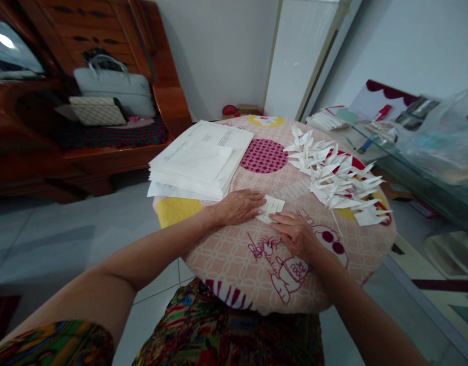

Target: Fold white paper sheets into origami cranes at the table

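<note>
A small square of folded printed paper (271,206) lies flat on the round table. My left hand (239,207) rests palm down at its left edge, fingers stretched out and touching it. On the paper's lower right side lie the extended fingers of my right hand (295,233), with the thumb underneath partly hidden. Beyond my left hand stands a thick stack of white paper sheets (203,157), some printed. To the right, several folded white paper cranes (333,173) sit bunched together.
A pink patterned cloth (226,249) covers the round table. On the right is a glass-topped stand (386,152) with a plastic bag (443,137) and papers. A wooden bench (169,101) at the left holds a pale handbag (133,91).
</note>
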`<state>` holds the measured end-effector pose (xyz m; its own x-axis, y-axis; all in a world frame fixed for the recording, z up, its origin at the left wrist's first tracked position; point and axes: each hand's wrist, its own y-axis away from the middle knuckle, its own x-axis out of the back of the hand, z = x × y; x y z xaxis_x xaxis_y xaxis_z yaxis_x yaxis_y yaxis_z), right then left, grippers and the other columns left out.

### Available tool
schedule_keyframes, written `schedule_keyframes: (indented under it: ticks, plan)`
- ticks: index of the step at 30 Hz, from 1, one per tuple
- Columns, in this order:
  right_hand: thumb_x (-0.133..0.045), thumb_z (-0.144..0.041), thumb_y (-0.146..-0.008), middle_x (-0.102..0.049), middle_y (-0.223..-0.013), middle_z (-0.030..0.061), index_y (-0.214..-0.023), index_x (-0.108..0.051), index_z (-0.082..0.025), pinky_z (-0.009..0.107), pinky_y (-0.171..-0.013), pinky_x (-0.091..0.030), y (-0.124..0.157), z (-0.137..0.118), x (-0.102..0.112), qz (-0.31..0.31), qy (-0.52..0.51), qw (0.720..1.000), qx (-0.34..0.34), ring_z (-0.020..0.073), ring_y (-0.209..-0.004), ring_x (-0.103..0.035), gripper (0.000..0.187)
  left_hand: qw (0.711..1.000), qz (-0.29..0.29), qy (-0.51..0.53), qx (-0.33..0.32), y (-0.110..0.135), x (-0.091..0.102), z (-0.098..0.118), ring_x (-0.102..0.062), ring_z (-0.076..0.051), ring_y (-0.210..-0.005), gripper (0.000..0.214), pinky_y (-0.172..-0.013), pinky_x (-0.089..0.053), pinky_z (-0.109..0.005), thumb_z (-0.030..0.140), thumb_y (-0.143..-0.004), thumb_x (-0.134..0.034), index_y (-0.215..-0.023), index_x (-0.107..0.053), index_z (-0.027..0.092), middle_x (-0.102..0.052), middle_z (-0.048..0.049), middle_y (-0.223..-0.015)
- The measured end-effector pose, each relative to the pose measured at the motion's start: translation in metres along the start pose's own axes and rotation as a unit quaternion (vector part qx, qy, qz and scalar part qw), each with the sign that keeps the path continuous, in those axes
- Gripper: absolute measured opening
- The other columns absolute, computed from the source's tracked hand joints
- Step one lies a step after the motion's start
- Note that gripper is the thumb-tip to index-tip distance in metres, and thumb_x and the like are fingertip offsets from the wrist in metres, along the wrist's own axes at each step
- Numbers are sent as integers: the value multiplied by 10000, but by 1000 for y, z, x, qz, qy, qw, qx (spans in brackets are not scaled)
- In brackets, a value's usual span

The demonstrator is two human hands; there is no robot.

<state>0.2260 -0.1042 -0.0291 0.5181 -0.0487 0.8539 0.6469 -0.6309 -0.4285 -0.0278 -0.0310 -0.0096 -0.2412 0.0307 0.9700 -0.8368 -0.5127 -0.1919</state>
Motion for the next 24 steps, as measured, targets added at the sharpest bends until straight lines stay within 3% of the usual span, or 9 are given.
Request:
schedule_keyframes:
  ticks: [3, 9, 14, 17, 21, 24]
  plan:
    - [-517, -24, -786, -711, -1263, 125, -1110, -744, -188, 526, -1005, -530, 3, -1, 0, 1, -20, 1000, -4, 277, -1186, -652, 429, 1000, 10, 9, 27, -2, 1, 0, -521, -211, -1361, 433, -1163, -379, -383, 330, -1051, -341, -1336, -587, 116, -598, -132, -1419]
    - [-489, -12, -757, -726, -1225, 139, -1124, -741, -167, 521, -999, -543, 6, -6, 0, 16, -34, 999, -6, 275, -1184, -657, 471, 997, 24, 16, 69, 0, -4, -2, -509, -267, -1374, 486, -1174, -382, -446, 379, -936, -587, -1348, -587, 121, -567, -149, -1448]
    - [-500, -23, -764, -747, -1172, 130, -1088, -750, -180, 483, -967, -567, 6, -8, 2, 29, -31, 999, 0, 259, -1124, -690, 438, 989, 97, 30, 104, -1, -10, -10, -583, -216, -1300, 361, -1106, -474, -392, 201, -930, -521, -1262, -652, 144, -645, -115, -1363]
    - [-499, -26, -789, -765, -1106, 134, -1050, -756, -171, 461, -938, -581, 4, -11, 3, 43, -18, 999, 12, 257, -1068, -712, 394, 985, 146, 51, 81, 1, -10, 1, -618, -203, -1253, 354, -1066, -506, -349, 143, -948, -457, -1231, -667, 115, -656, -139, -1339]
    - [-503, -33, -788, -771, -1072, 116, -1058, -757, -197, 446, -934, -577, 4, -13, 1, 52, -45, 998, 7, 247, -1043, -716, 405, 996, 72, 56, 15, 9, -11, 32, -628, -211, -1237, 379, -1071, -500, -348, 264, -984, -499, -1320, -603, 121, -662, -142, -1327]
    - [-505, -54, -807, -778, -1013, 93, -1034, -760, -216, 413, -887, -586, 5, -10, 2, 69, -75, 995, -18, 231, -980, -725, 378, 1000, 24, 18, 6, 16, -15, 45, -491, -269, -1391, 515, -1165, -398, -415, 425, -981, -529, -1400, -537, 125, -543, -177, -1465]
